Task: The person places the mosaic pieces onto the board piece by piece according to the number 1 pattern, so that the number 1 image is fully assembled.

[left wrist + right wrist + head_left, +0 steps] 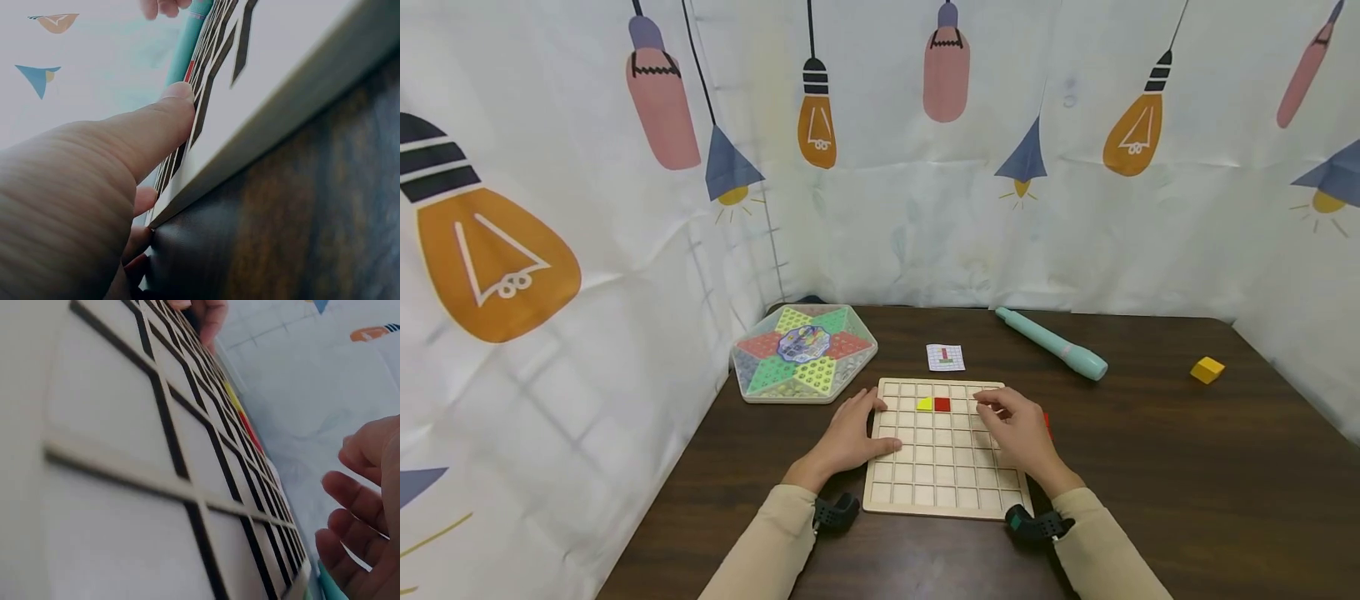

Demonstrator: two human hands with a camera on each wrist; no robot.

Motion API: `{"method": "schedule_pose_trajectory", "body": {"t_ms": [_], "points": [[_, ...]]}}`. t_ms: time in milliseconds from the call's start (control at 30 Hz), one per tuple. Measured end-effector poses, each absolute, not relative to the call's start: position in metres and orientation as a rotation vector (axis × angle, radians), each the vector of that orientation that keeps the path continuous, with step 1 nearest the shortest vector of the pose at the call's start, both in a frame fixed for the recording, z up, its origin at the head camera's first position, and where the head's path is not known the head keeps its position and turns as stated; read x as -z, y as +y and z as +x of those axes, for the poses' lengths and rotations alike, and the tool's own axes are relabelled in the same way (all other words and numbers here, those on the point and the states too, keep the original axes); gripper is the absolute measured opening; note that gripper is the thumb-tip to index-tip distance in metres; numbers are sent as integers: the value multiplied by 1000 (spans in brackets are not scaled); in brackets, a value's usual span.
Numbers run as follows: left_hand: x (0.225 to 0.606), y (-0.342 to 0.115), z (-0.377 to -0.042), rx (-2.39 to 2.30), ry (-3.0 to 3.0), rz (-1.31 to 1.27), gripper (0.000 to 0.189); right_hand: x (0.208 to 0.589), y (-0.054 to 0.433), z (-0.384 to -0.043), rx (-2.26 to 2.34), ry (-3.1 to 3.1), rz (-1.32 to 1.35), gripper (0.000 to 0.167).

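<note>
A pale wooden grid board [934,475] lies on the dark table. In its upper rows a yellow piece with a slanted left side [925,404] sits beside a red square piece [942,404]. My left hand [848,433] rests at the board's left edge, thumb [178,103] stretched over the top surface and fingers along the side. Over the board's upper right side is my right hand [1017,429], its fingers [356,494] loosely bent with no piece visible between them. A red object [1048,426] shows partly from behind that hand.
A clear-lidded Chinese checkers box [805,392] stands back left. Behind the board lies a small printed pattern card [945,357]. A mint-green cylinder [1048,342] lies back right, with a yellow block [1207,370] farther right. Printed white curtains [880,233] surround the table.
</note>
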State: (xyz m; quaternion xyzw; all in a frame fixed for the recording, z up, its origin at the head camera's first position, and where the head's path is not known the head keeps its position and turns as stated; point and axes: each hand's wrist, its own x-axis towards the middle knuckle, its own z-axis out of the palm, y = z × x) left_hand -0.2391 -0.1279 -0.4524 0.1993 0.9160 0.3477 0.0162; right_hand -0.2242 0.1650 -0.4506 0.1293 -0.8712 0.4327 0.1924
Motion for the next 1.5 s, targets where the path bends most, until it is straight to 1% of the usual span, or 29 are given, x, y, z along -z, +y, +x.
{"method": "schedule_pose_trajectory", "body": {"t_ms": [267, 567, 700, 833, 933, 1033, 1167, 1367, 1500], "points": [[452, -128, -242, -1080, 2843, 618, 59, 449, 195, -230, -1101, -2399, 290, 17], [452, -132, -243, -1044, 2808, 637, 61, 450, 227, -233, -1043, -2344, 29, 16], [452, -134, -243, -1022, 2798, 638, 63, 448, 241, -232, -1056, -2378, -45, 20], [452, -133, -243, -1002, 2810, 633, 64, 446, 255, -230, -1060, -2474, -95, 27], [453, -133, -243, -999, 2818, 636, 64, 448, 262, -227, -1055, -2601, -71, 35], [454, -133, -243, -1002, 2819, 638, 65, 450, 265, -226, -1031, -2730, 7, 40], [454, -133, -243, -1006, 2829, 643, 65, 450, 264, -225, -1005, -2802, 86, 40], [454, -129, -241, -1014, 2846, 643, 65, 450, 262, -227, -994, -2833, 126, 42], [453, -128, -241, -1014, 2858, 642, 65, 452, 259, -227, -971, -2825, 150, 40]]}}
